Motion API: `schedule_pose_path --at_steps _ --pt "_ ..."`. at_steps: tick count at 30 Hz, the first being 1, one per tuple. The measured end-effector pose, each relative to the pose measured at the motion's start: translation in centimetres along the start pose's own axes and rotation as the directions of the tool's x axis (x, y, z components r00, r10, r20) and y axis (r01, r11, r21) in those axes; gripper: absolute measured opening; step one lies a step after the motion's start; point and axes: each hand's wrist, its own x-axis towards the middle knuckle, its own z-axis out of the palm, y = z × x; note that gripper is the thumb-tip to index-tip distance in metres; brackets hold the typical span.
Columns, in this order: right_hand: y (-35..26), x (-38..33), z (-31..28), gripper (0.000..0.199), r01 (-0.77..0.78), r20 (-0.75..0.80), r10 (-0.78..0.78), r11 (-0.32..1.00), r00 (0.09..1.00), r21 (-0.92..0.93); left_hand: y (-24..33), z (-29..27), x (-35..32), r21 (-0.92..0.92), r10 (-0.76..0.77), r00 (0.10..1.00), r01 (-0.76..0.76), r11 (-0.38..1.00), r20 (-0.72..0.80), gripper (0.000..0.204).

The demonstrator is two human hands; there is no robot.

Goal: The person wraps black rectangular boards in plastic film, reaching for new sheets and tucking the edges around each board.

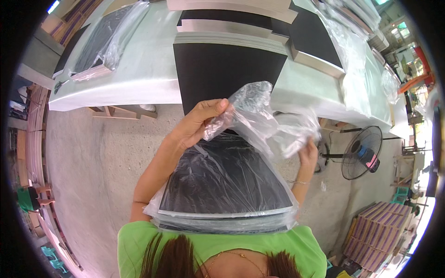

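While pinching clear film (250,99) in the left hand (197,121), with thumb pressed against bent fingers, reaches to the film's other side with the right hand (308,153), with fingers bent but too blurred to tell whether pinching or only touching. Seems to spread the film between both hands to hold loose folds clear of the bagged stack (227,180) below, though cannot tell whether joined to that wrapping. Has that stack between the forearms (160,160), close in front of the torso, near edge apparently against the green shirt (148,245), probably for steadiness with both hands busy; cannot see underneath. Just beyond, has a bare stack (229,69) at the table (143,88), seemingly jutting over the near edge, perhaps for easy grasping.

Thin, glossy, heavily wrinkled film, twisted into bright soft creases. Flat, dark, rectangular panels beneath slack plastic, with pale layered edges toward the shirt. Matt black face on the bare stack, square-cornered, with greyish leaves along the far edge. Smooth pale covering over the table, hanging in a straight fold; rough grey concrete floor (102,157) below.
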Motion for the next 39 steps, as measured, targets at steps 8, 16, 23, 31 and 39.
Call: schedule_pose_path --at_steps 8,16,23,31,39 --pt "-13.0 -5.4 -7.2 0.02 0.702 -0.132 -0.796 0.587 0.59 -0.402 -0.8 -0.8 0.3 0.165 0.067 0.998 -0.07 0.984 0.022 0.023" --pt "-5.2 -6.6 10.9 0.029 0.569 0.448 -0.355 0.583 0.82 -0.58 0.0 1.9 -0.1 0.387 0.037 0.998 -0.052 0.921 0.045 0.021" --pt "2.1 -13.4 21.8 0.031 0.877 0.884 -0.074 0.191 0.461 -0.442 0.5 3.0 -1.0 0.421 0.062 0.996 -0.081 0.904 0.058 0.019" --pt "3.4 -13.3 22.3 0.033 0.986 0.982 -0.112 0.078 0.154 -0.146 0.1 3.5 -0.7 0.356 0.046 0.991 -0.089 0.93 0.127 0.021" --pt "3.9 -12.8 21.0 0.012 0.607 0.905 -0.031 0.751 0.424 -0.258 -0.5 1.5 -0.5 0.298 0.051 0.993 -0.08 0.951 0.103 0.018"
